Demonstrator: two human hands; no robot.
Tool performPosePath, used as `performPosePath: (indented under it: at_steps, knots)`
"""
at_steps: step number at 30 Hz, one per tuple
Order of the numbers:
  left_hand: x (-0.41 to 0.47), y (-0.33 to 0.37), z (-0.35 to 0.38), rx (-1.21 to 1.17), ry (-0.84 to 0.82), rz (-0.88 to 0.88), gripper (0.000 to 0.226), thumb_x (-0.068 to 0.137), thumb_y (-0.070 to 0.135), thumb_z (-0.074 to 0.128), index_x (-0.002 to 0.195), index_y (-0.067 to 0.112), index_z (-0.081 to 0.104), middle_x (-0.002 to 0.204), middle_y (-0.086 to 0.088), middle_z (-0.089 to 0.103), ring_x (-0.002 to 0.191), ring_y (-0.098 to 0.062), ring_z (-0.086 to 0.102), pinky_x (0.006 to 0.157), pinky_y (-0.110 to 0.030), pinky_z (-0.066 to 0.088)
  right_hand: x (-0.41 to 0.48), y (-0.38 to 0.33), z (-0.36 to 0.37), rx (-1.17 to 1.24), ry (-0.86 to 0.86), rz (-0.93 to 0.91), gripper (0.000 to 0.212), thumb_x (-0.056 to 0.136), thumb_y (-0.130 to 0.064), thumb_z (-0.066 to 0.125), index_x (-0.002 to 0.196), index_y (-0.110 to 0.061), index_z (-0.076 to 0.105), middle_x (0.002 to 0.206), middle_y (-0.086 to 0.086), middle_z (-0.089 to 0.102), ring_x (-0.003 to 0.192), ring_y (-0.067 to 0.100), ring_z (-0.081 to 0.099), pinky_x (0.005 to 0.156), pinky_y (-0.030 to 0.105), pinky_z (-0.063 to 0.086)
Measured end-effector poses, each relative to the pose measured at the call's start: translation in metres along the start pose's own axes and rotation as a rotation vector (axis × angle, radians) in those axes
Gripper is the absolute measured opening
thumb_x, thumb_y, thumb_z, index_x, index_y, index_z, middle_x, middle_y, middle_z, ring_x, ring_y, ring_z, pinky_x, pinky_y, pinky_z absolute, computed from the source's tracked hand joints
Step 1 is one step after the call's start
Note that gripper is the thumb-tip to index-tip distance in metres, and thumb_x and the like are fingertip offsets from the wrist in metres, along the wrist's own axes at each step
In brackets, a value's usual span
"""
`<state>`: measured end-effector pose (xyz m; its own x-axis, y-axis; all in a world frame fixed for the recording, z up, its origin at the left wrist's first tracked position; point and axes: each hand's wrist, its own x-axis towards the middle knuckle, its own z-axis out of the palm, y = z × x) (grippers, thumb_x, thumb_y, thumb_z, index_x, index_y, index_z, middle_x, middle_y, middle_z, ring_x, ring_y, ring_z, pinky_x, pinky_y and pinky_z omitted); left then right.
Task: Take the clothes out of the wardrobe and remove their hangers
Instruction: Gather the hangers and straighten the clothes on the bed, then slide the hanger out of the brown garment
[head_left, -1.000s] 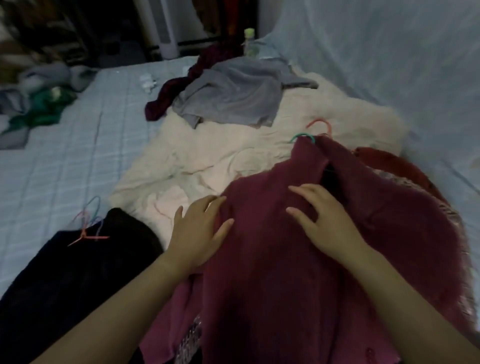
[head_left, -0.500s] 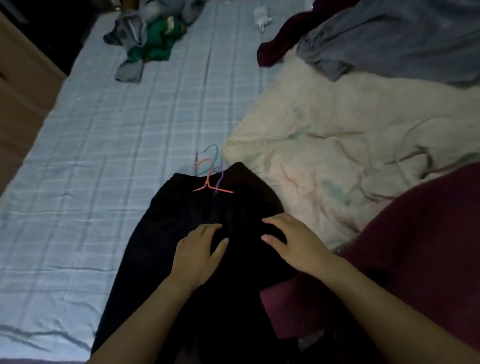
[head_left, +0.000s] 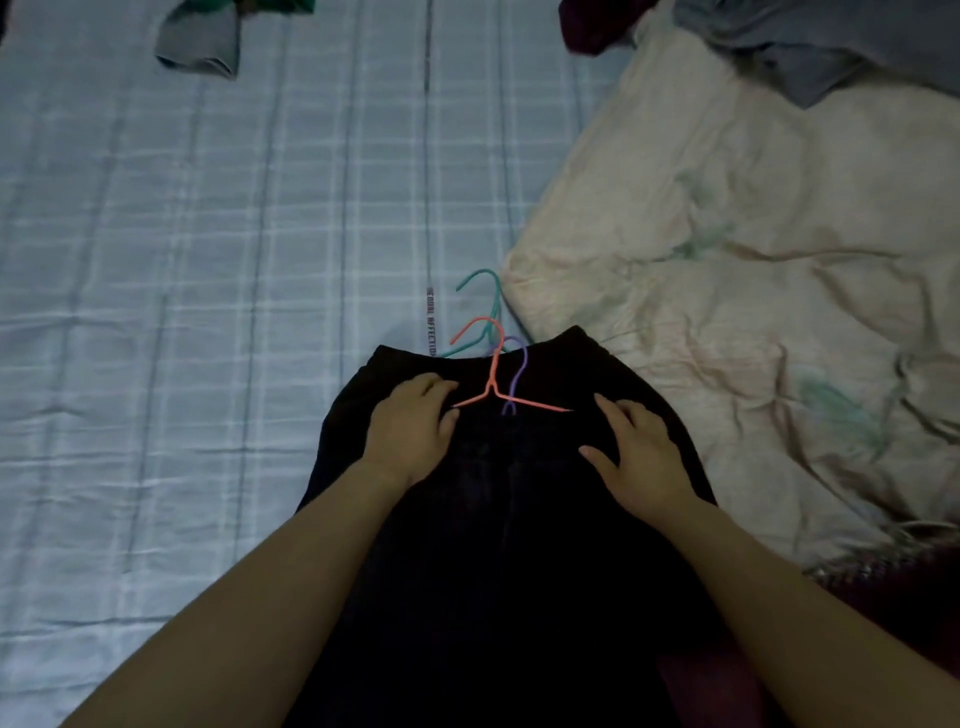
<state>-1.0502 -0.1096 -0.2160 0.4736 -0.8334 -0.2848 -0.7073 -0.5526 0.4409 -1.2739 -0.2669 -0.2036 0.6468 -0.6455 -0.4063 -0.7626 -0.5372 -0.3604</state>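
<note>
A black garment (head_left: 498, 545) lies flat on the bed in front of me. At its top edge an orange hanger (head_left: 493, 384) lies on the cloth, with a purple hanger (head_left: 519, 374) and a teal hanger (head_left: 491, 301) beside and behind it. My left hand (head_left: 413, 426) rests on the garment just left of the orange hanger, fingertips near its left arm. On the garment to the right of the hangers rests my right hand (head_left: 634, 452), fingers spread. Neither hand holds anything.
A cream blanket (head_left: 753, 286) covers the bed's right side, with a grey garment (head_left: 831, 47) and a dark red one (head_left: 592, 26) at the top. The maroon garment (head_left: 893, 597) lies at the lower right. Grey and green clothes (head_left: 208, 36) lie top left on the blue checked sheet (head_left: 182, 260).
My view and both hands have shifted from the maroon garment left to the black one. Both hands have since slid up its cloth toward the hangers.
</note>
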Motion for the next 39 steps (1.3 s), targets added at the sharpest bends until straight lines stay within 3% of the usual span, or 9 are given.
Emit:
performPosePath:
  at_steps: [5, 9, 14, 17, 20, 26, 32, 36, 39]
  knots:
    - [0.008, 0.009, 0.004, 0.083, -0.197, -0.031, 0.025, 0.097, 0.034, 0.04, 0.11, 0.019, 0.054, 0.103, -0.006, 0.063, 0.096, -0.027, 0.055, 0.083, -0.04, 0.044, -0.008, -0.008, -0.002, 0.054, 0.051, -0.014, 0.046, 0.089, -0.033, 0.058, 0.132, -0.016, 0.05, 0.124, 0.012, 0.05, 0.109, 0.029, 0.048, 0.089, 0.041, 0.045]
    - [-0.019, 0.016, -0.009, -0.127, -0.08, 0.039, 0.017, 0.096, 0.035, 0.042, 0.095, 0.024, 0.055, 0.086, 0.003, 0.062, 0.083, -0.019, 0.056, 0.073, -0.039, 0.047, -0.021, -0.011, -0.013, 0.203, 0.082, -0.042, 0.037, 0.088, -0.026, 0.062, 0.122, -0.012, 0.057, 0.113, 0.01, 0.054, 0.1, 0.024, 0.055, 0.087, 0.028, 0.043]
    - [-0.077, 0.037, -0.039, -0.31, 0.034, 0.024, 0.013, 0.093, 0.033, 0.052, 0.089, 0.025, 0.061, 0.084, 0.011, 0.061, 0.08, -0.004, 0.057, 0.075, -0.03, 0.048, -0.056, -0.013, -0.033, 0.402, 0.139, 0.0, 0.048, 0.083, -0.029, 0.068, 0.126, -0.014, 0.051, 0.107, -0.001, 0.053, 0.097, 0.008, 0.05, 0.079, 0.006, 0.033]
    - [-0.12, 0.059, -0.06, -0.34, 0.103, -0.005, 0.007, 0.09, 0.027, 0.058, 0.087, 0.026, 0.064, 0.084, 0.013, 0.063, 0.082, -0.002, 0.058, 0.074, -0.02, 0.045, -0.083, -0.013, -0.046, 0.466, 0.165, -0.058, 0.03, 0.081, -0.031, 0.07, 0.106, -0.017, 0.061, 0.096, -0.006, 0.057, 0.09, 0.006, 0.053, 0.072, -0.003, 0.032]
    - [-0.174, 0.086, -0.073, -0.363, 0.205, -0.048, 0.005, 0.089, 0.026, 0.06, 0.087, 0.028, 0.064, 0.084, 0.014, 0.064, 0.083, -0.001, 0.058, 0.071, -0.012, 0.043, -0.119, -0.016, -0.057, 0.466, 0.204, -0.216, 0.018, 0.084, -0.031, 0.066, 0.097, -0.018, 0.065, 0.092, -0.007, 0.058, 0.088, 0.007, 0.054, 0.076, 0.002, 0.034]
    - [-0.301, 0.137, -0.061, -0.402, 0.502, -0.191, 0.012, 0.087, 0.022, 0.064, 0.086, 0.034, 0.063, 0.084, 0.02, 0.065, 0.085, 0.001, 0.059, 0.072, -0.009, 0.041, -0.19, -0.024, -0.073, 0.462, 0.16, -0.496, 0.016, 0.085, -0.028, 0.064, 0.097, -0.018, 0.065, 0.092, -0.007, 0.062, 0.087, 0.005, 0.057, 0.075, 0.003, 0.036]
    - [-0.433, 0.162, -0.057, -0.365, 0.82, -0.387, 0.01, 0.086, 0.019, 0.063, 0.089, 0.029, 0.066, 0.085, 0.022, 0.064, 0.086, 0.012, 0.055, 0.074, -0.003, 0.037, -0.27, -0.073, -0.074, 0.409, 0.049, -0.852, 0.025, 0.09, -0.033, 0.057, 0.108, -0.018, 0.063, 0.101, -0.008, 0.063, 0.096, 0.01, 0.058, 0.088, 0.032, 0.045]
    - [-0.508, 0.149, -0.062, -0.336, 0.948, -0.511, 0.016, 0.085, 0.017, 0.065, 0.087, 0.032, 0.064, 0.084, 0.031, 0.062, 0.086, 0.017, 0.053, 0.074, -0.002, 0.036, -0.316, -0.124, -0.059, 0.411, -0.059, -1.056, 0.027, 0.09, -0.038, 0.05, 0.104, -0.02, 0.064, 0.093, -0.017, 0.059, 0.089, 0.002, 0.058, 0.079, 0.025, 0.048]
    - [-0.556, 0.13, -0.056, -0.34, 1.003, -0.596, 0.022, 0.084, 0.016, 0.067, 0.084, 0.038, 0.062, 0.089, 0.043, 0.058, 0.087, 0.017, 0.053, 0.073, -0.003, 0.037, -0.34, -0.163, -0.036, 0.397, -0.174, -1.15, 0.021, 0.09, -0.035, 0.05, 0.097, -0.02, 0.063, 0.089, -0.013, 0.062, 0.086, 0.002, 0.058, 0.077, 0.024, 0.048]
